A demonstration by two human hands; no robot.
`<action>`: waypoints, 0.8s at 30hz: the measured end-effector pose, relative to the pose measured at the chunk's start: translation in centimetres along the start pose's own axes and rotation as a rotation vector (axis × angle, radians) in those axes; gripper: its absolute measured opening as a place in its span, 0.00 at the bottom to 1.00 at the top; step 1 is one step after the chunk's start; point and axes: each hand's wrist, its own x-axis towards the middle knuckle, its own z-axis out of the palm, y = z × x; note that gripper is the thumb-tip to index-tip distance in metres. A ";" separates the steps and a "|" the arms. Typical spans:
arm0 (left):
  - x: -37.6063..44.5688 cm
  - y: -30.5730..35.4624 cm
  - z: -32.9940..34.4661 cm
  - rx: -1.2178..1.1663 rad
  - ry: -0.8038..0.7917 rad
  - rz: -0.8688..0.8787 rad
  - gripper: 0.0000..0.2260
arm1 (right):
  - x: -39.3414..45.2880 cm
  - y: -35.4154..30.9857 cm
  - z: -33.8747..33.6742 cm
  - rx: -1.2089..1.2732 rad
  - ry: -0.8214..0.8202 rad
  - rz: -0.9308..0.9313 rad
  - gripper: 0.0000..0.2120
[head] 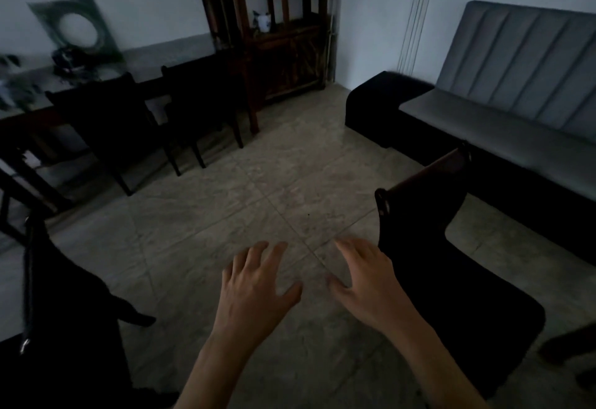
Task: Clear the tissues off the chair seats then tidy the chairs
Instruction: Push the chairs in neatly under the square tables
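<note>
Both grips are spread apart and hold nothing: the left hand (254, 283) and right hand (364, 279) hover palm-down over the grey tiled floor (225, 221). A dark wooden chair (451, 263) stands just beside the right hand; two more dark chairs (145, 118) stand at the dark bench (19, 118). Tissues cannot be made out in the dim light

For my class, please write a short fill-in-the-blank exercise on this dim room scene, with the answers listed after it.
1. Both hands, the left hand and right hand, hold ____.
2. The chair nearest the right hand stands in front of the grey ____.
3. Two dark chairs stand at the table on the ____ side of the view.
4. The floor is covered in ____.

Answers: nothing; sofa; left; tiles
</note>
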 end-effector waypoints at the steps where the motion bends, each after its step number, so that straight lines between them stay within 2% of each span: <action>1: 1.5 0.0 0.1 -0.002 0.002 0.007 0.32 | 1.2 0.3 -0.4 0.005 0.000 0.004 0.36; 4: 5.7 0.0 0.7 -0.009 -0.012 0.040 0.33 | 4.6 1.4 -1.4 0.015 -0.012 0.023 0.33; 9: 13.4 -0.3 2.0 -0.020 -0.016 0.083 0.31 | 10.8 3.5 -1.9 0.019 0.023 0.072 0.37; 12: 18.3 -0.8 3.1 -0.043 -0.014 0.106 0.32 | 15.2 4.5 -1.5 0.020 0.051 0.086 0.35; 18: 31.1 -2.8 5.6 -0.062 -0.045 0.151 0.31 | 26.6 6.5 -2.2 0.045 0.081 0.162 0.33; 21: 38.0 -3.0 6.3 -0.088 -0.069 0.176 0.31 | 32.3 7.7 -3.1 0.069 0.098 0.233 0.35; 24: 43.7 -2.5 6.5 -0.093 -0.111 0.225 0.33 | 36.8 8.9 -4.0 0.057 0.116 0.269 0.32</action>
